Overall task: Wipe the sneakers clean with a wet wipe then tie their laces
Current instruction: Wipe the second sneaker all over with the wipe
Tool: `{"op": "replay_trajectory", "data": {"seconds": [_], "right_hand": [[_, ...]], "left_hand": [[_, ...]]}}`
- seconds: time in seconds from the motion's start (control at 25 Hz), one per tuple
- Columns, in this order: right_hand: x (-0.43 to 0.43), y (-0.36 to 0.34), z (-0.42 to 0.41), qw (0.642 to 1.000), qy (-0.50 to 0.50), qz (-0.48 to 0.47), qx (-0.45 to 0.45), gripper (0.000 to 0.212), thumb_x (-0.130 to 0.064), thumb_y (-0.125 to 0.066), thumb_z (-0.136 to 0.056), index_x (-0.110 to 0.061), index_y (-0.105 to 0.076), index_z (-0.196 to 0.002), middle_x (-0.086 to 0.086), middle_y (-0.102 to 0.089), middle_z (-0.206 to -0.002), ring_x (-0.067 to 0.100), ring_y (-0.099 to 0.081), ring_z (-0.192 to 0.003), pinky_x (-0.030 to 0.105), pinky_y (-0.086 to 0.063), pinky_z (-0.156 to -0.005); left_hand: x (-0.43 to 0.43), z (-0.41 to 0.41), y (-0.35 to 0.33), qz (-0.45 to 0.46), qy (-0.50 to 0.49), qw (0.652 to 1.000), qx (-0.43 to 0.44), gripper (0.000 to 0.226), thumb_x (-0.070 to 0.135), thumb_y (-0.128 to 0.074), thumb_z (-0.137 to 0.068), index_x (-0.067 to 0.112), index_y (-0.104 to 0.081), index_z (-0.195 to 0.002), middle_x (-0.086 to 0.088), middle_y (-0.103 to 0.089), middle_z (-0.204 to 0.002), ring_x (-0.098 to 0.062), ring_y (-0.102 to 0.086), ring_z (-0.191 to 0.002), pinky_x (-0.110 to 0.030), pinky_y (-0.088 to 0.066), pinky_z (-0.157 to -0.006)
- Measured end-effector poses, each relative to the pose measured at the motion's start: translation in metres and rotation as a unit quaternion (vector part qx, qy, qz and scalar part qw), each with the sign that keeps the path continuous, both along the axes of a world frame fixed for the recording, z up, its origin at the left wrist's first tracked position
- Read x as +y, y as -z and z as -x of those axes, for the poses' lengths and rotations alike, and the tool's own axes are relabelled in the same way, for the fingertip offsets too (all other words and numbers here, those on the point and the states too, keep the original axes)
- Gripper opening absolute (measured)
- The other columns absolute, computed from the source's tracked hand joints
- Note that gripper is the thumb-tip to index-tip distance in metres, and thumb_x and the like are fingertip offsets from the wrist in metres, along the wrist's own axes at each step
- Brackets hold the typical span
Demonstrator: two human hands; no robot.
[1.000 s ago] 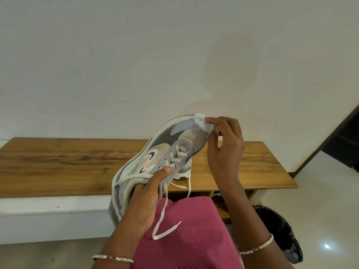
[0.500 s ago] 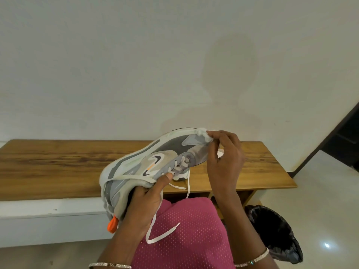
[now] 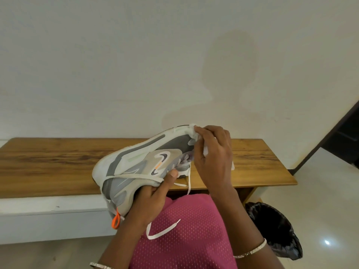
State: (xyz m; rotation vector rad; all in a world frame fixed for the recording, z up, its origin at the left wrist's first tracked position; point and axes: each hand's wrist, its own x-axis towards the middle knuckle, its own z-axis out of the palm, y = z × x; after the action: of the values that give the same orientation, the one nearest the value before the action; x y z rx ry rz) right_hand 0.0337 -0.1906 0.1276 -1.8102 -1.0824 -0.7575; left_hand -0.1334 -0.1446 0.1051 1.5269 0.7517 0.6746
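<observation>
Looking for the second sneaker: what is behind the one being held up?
Behind the held sneaker shows a wooden bench and a sliver of white sole, maybe the second shoe; the sneaker and right hand hide the rest.

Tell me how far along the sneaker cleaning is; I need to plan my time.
Nothing looks finished. In hand: the left hand holds the sneaker up by its collar while the right hand presses a wet wipe against the toe end. Left: the laces hang loose and untied over the lap, and a second sneaker, barely visible behind this one on the bench, remains.
</observation>
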Motion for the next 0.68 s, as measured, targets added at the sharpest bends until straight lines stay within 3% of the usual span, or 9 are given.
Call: {"op": "replay_trajectory", "data": {"seconds": [0.08, 0.12, 0.16, 0.2, 0.28, 0.36, 0.48, 0.56, 0.68], "right_hand": [[-0.009, 0.006, -0.011, 0.999, 0.015, -0.018, 0.038, 0.028, -0.020, -0.053, -0.095, -0.007, -0.069, -0.113, 0.009, -0.064, -0.107, 0.019, -0.057, -0.097, 0.010, -0.039, -0.077], [-0.013, 0.009, -0.013, 0.997, 0.028, -0.033, 0.060, 0.025, -0.018, -0.056, -0.095, -0.006, -0.069, -0.113, 0.009, -0.064, -0.106, 0.018, -0.059, -0.095, 0.008, -0.039, -0.075], [-0.016, 0.012, -0.014, 0.995, 0.041, -0.044, 0.076, 0.022, -0.014, -0.058, -0.095, -0.006, -0.069, -0.112, 0.009, -0.064, -0.105, 0.019, -0.060, -0.093, 0.008, -0.039, -0.073], [-0.017, 0.013, -0.013, 0.994, 0.051, -0.048, 0.086, 0.021, -0.011, -0.060, -0.094, -0.005, -0.069, -0.111, 0.010, -0.064, -0.104, 0.019, -0.061, -0.091, 0.008, -0.040, -0.072], [-0.014, 0.012, -0.010, 0.993, 0.062, -0.049, 0.090, 0.020, -0.010, -0.061, -0.094, -0.005, -0.069, -0.111, 0.010, -0.064, -0.106, 0.019, -0.061, -0.092, 0.008, -0.040, -0.072], [-0.006, 0.004, -0.002, 0.995, 0.050, -0.054, 0.074, 0.026, -0.019, -0.054, -0.096, -0.005, -0.070, -0.111, 0.010, -0.066, -0.110, 0.019, -0.061, -0.097, 0.011, -0.045, -0.075], [0.007, -0.002, 0.021, 0.999, -0.008, -0.047, 0.024, 0.029, -0.017, -0.050, -0.096, -0.005, -0.071, -0.113, 0.009, -0.068, -0.117, 0.020, -0.060, -0.110, 0.026, -0.053, -0.090], [0.009, 0.002, 0.028, 0.998, -0.049, -0.030, -0.017, 0.029, -0.013, -0.052, -0.096, -0.003, -0.070, -0.117, 0.010, -0.067, -0.120, 0.021, -0.059, -0.116, 0.029, -0.050, -0.099], [0.002, 0.008, 0.006, 0.999, -0.038, -0.025, -0.006, 0.029, -0.014, -0.054, -0.097, -0.003, -0.068, -0.120, 0.012, -0.068, -0.120, 0.020, -0.061, -0.114, 0.029, -0.054, -0.095]], "left_hand": [[-0.001, 0.002, -0.005, 0.020, -0.028, 0.999, -0.010, 0.031, 0.060, -0.059, -0.079, 0.057, -0.061, -0.110, 0.028, -0.064, -0.117, 0.006, -0.053, -0.114, -0.024, -0.037, -0.107], [-0.004, 0.001, -0.012, 0.036, -0.038, 0.999, -0.015, 0.013, 0.061, -0.055, -0.078, 0.064, -0.063, -0.088, 0.036, -0.065, -0.096, 0.013, -0.057, -0.096, -0.018, -0.044, -0.094], [-0.006, -0.001, -0.016, 0.036, -0.043, 0.998, -0.024, 0.017, 0.059, -0.051, -0.078, 0.066, -0.060, -0.066, 0.039, -0.061, -0.071, 0.018, -0.057, -0.074, -0.011, -0.045, -0.078], [-0.008, -0.002, -0.019, 0.037, -0.057, 0.997, -0.026, 0.026, 0.057, -0.046, -0.080, 0.065, -0.057, -0.057, 0.040, -0.056, -0.058, 0.020, -0.054, -0.061, -0.007, -0.043, -0.065], [-0.010, -0.003, -0.019, 0.051, -0.077, 0.995, -0.034, 0.017, 0.057, -0.043, -0.082, 0.064, -0.056, -0.074, 0.047, -0.055, -0.063, 0.024, -0.054, -0.065, -0.005, -0.042, -0.064], [-0.010, -0.005, -0.015, 0.044, -0.074, 0.996, -0.034, 0.012, 0.063, -0.044, -0.083, 0.057, -0.051, -0.090, 0.042, -0.061, -0.080, 0.016, -0.058, -0.080, -0.006, -0.044, -0.073], [-0.009, -0.005, -0.008, -0.016, -0.071, 0.997, -0.008, 0.038, 0.082, -0.041, -0.078, 0.065, -0.043, -0.111, 0.026, -0.058, -0.119, -0.002, -0.054, -0.113, -0.022, -0.042, -0.100], [-0.008, -0.004, -0.006, -0.047, -0.074, 0.996, -0.001, 0.050, 0.082, -0.039, -0.072, 0.063, -0.043, -0.118, 0.020, -0.058, -0.123, -0.008, -0.053, -0.119, -0.028, -0.041, -0.105], [-0.008, -0.004, -0.004, -0.048, -0.081, 0.996, 0.014, 0.066, 0.089, -0.040, -0.071, 0.050, -0.054, -0.122, 0.009, -0.065, -0.120, -0.017, -0.059, -0.115, -0.038, -0.044, -0.108]]}}
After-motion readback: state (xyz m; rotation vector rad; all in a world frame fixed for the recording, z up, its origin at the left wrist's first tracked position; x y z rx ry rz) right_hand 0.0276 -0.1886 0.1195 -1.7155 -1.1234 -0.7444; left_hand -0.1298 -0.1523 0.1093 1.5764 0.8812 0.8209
